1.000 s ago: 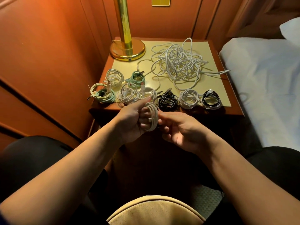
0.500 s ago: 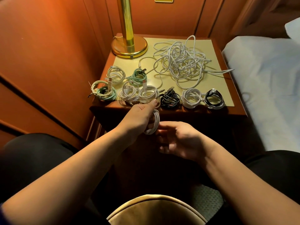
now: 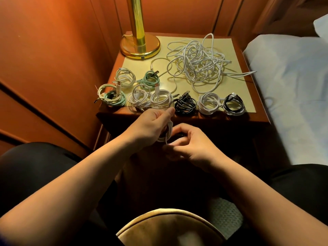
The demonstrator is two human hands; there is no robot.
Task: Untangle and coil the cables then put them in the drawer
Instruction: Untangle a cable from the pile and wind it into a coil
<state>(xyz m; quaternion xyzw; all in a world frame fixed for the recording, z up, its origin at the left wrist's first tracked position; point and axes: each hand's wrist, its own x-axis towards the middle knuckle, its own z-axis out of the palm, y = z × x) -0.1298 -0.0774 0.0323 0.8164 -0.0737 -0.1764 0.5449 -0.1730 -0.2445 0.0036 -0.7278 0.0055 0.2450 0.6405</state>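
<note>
Left hand (image 3: pixel 150 125) grips a round white coil (image 3: pixel 167 133) (smooth cord); right hand (image 3: pixel 192 145) pinches its loose end, below the counter's (image 3: pixel 262 118) front edge.

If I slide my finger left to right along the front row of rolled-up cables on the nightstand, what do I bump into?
Green and white coil → white coil → white coil → black coil → white coil → black and white coil.

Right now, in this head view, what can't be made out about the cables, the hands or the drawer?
- White coiled cable: mostly hidden behind the left hand; its loose end is blurred by the right hand.
- Drawer: its front lies in deep shadow under the wooden nightstand, so open or shut is unclear.
- Brass lamp: top cut off by the frame edge.
- White tangled cable pile: cable count unreadable.
</note>
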